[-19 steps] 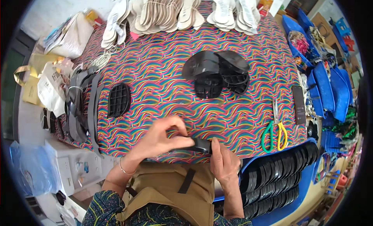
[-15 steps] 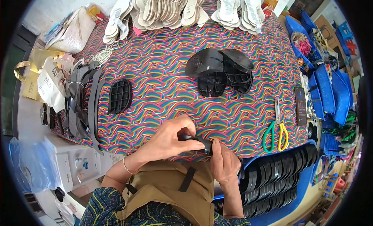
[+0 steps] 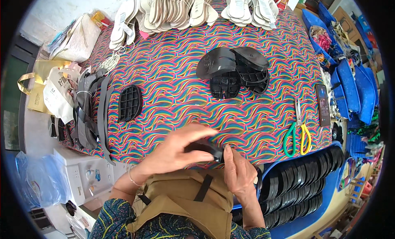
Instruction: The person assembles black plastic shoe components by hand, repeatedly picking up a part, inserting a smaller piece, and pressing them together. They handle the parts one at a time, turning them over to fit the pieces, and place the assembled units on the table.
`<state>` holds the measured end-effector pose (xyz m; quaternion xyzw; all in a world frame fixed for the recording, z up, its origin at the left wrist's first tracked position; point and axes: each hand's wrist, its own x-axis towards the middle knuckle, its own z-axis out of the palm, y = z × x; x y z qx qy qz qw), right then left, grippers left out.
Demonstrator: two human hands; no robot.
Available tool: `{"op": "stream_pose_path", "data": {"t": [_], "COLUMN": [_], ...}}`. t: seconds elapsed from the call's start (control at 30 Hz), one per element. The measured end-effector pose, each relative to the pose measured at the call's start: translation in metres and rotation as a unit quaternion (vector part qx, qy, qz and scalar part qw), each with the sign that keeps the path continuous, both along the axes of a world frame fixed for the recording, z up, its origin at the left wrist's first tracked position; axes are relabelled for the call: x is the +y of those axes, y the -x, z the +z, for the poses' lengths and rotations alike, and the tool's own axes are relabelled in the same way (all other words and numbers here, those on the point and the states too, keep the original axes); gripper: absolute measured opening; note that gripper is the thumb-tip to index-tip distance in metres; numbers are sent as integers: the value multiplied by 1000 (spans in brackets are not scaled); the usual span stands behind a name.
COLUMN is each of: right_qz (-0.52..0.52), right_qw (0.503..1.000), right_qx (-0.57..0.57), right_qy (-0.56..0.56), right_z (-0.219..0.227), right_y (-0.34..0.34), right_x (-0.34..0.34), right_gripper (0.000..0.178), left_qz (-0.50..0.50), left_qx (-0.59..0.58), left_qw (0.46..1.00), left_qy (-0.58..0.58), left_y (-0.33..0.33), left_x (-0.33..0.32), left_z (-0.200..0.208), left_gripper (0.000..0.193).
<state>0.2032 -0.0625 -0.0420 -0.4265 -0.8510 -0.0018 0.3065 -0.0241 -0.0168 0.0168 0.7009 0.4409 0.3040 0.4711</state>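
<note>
My right hand (image 3: 240, 171) is closed on the end of a glossy, curved black shoe piece (image 3: 204, 147) at the table's near edge, thumb uppermost. Around the other end, the thumb and fingers of my left hand (image 3: 175, 150) are spread apart; whether they touch it I cannot tell. Farther off lies a small group of black shoe sole pieces (image 3: 224, 86), some smooth side up, some showing a gridded underside. One more gridded black sole piece (image 3: 129, 103) rests left of centre.
Dark strips (image 3: 85, 111) lie at the table's left. Scissors (image 3: 298, 132) with green and yellow handles and a phone (image 3: 323, 104) are on the right. Bundled pale insoles (image 3: 164, 9) line the far edge. A blue bin (image 3: 327, 198) of black pieces stands at my right.
My left hand has loosened; its fingers have lifted and spread away from the thumb. My right hand keeps its grip on the black piece. The whole view has shifted slightly.
</note>
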Motion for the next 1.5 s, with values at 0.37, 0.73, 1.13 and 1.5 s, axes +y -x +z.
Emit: {"op": "stream_pose_path", "data": {"t": [0.37,0.73,1.13,1.5], "right_qz": [-68,52,-89,-124], "right_qw": [614,856,729,688], "right_qx": [481,320,426,441], "right_qy": [622,402,528,562], "right_z": [15,61,10,10], "right_y": [-41,-36,-41,-28], "right_x": [-7,-10,0,14], "right_gripper": [32,11,10,8], "left_qz": [-17,10,2,-8], "left_qx": [-62,-75,-98,-99], "left_qw": [996,996,992,990], "left_qy": [69,56,82,99], "left_y": [-10,-9,-9,-7], "left_x": [0,-3,3,8], "left_z": [-15,-25,-28,-32], "left_gripper": [36,37,38,43]}}
